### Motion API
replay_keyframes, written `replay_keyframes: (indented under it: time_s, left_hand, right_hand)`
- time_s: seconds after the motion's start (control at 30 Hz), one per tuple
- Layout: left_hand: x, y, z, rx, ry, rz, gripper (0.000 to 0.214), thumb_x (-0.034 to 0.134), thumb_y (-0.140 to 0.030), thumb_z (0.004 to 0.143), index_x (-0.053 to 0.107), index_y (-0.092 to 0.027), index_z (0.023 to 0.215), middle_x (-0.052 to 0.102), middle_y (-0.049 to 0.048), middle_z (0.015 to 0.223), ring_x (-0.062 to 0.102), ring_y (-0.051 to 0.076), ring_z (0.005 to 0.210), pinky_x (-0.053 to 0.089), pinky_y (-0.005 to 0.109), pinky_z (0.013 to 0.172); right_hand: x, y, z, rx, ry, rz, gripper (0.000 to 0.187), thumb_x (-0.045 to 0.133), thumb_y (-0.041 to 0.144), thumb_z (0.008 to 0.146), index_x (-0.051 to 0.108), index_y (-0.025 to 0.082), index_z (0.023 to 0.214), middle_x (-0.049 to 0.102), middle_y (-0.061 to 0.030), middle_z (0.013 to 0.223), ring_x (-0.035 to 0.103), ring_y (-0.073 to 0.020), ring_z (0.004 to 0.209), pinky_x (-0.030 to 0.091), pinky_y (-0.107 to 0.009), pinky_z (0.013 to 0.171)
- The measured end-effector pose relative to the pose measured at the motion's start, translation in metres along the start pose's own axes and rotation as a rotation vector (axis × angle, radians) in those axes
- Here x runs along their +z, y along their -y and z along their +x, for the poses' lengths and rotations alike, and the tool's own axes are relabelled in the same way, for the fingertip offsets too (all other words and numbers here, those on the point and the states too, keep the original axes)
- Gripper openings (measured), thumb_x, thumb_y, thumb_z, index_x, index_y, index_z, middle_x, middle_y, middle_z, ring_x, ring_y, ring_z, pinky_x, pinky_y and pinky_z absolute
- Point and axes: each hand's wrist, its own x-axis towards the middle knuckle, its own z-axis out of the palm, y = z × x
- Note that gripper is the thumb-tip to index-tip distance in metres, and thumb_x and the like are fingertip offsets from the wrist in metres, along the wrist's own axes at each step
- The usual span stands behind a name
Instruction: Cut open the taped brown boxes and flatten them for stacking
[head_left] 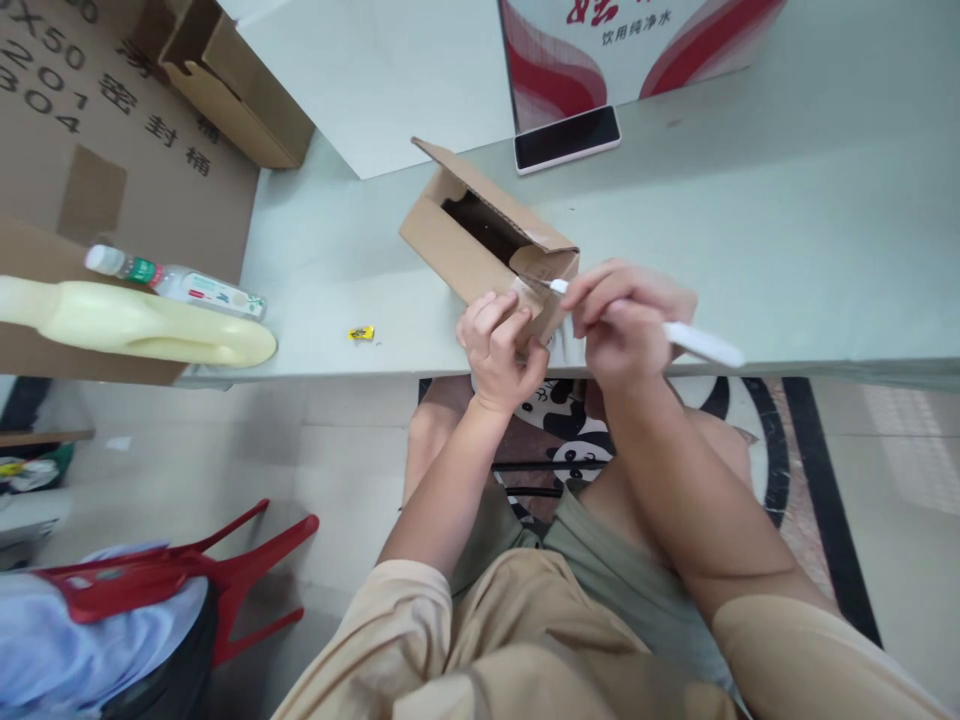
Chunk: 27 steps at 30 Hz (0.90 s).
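Here, hands (502,345) steadying small carton (480,250), white cutter (675,335) at table edge (322,368)

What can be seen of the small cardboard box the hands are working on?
The small cardboard box is plain brown corrugated board, lying at an angle near the table's front edge. Its top flaps stand open, showing a dark inside. The left hand grips its near end, while the right hand holds a white knife-like tool with its tip against the near flap.

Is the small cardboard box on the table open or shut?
Open: the box has one flap raised, showing a dark inside. Contents: cannot tell.
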Motion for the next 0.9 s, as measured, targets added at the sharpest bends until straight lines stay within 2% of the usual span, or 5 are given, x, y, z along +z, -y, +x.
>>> replay_keyframes:
  time_s: [0.17,0.37,0.57,0.73,0.9]
  left_hand:
    - [-0.009,0.002,-0.004,-0.013,0.046,-0.051,0.046,0.055,-0.016,0.079,0.048,-0.024,0.123,0.056,0.0085,0.121,0.053,0.025,0.121,0.046,0.048,0.106]
    - [-0.053,-0.004,-0.017,-0.218,0.131,-0.121,0.043,0.058,-0.012,0.079,0.048,-0.022,0.119,0.051,0.0092,0.123,0.051,0.023,0.126,0.043,0.049,0.112]
    - [-0.093,0.003,-0.034,-0.431,0.067,0.033,0.040,0.065,-0.024,0.077,0.048,-0.022,0.113,0.045,0.0057,0.109,0.053,0.022,0.111,0.046,0.046,0.104]
    - [-0.104,0.016,-0.027,-0.705,0.113,0.030,0.068,0.070,-0.039,0.076,0.043,-0.018,0.135,0.047,0.0162,0.134,0.048,0.029,0.133,0.035,0.050,0.117]
    - [-0.103,0.018,-0.025,-1.014,0.196,-0.206,0.072,0.080,-0.057,0.066,0.054,-0.015,0.119,0.066,0.0182,0.119,0.067,0.030,0.112,0.050,0.048,0.106]
  right_hand:
    - [-0.020,-0.005,0.011,0.292,-0.152,-0.028,0.051,0.031,0.062,0.093,0.049,0.023,0.066,0.056,-0.0045,0.071,0.047,-0.0107,0.047,0.036,-0.027,0.045]
    - [-0.045,-0.011,0.026,0.553,-0.274,0.106,0.045,0.035,0.057,0.093,0.057,0.023,0.075,0.057,-0.0023,0.074,0.048,-0.0082,0.048,0.032,-0.024,0.044]
    - [-0.027,-0.019,0.032,0.724,-0.449,0.160,0.037,0.040,0.047,0.091,0.054,0.019,0.069,0.064,-0.0031,0.076,0.039,-0.0053,0.043,0.024,-0.023,0.041]
    - [-0.017,-0.012,0.029,0.532,-0.255,-0.311,0.031,0.044,0.031,0.091,0.062,0.019,0.069,0.065,-0.0026,0.080,0.058,-0.0112,0.067,0.047,-0.027,0.066]
    - [-0.022,-0.010,0.027,0.439,0.058,-0.678,0.021,0.047,0.014,0.082,0.066,0.022,0.077,0.069,-0.0033,0.086,0.063,-0.0196,0.083,0.047,-0.035,0.080]
